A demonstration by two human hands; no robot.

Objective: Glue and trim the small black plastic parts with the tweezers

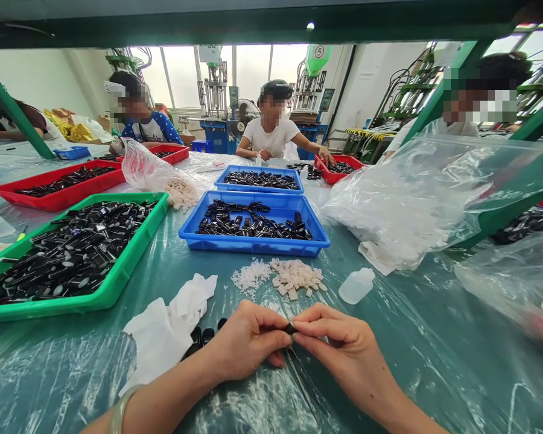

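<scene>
Between the fingertips of both hands is a small glossy black plastic piece [291,328], mostly covered by the fingers. My left hand [248,337] pinches it from the left, and my right hand [344,337] grips its other side with thumb and fingers. Below them, thin metal tweezers [304,386] seem to lie on the plastic-covered table. Several black pieces [207,336] rest beside my left wrist, next to a crumpled white cloth [167,331]. Just beyond my hands are a pile of beige square pads [298,277] and a heap of small white bits [252,276].
A blue tray [253,245] of black pieces stands ahead, a green tray [117,288] at left. At right are a small squeeze bottle [356,286] and a large clear bag [398,205]. Several co-workers sit around the table; a green beam [253,27] crosses overhead.
</scene>
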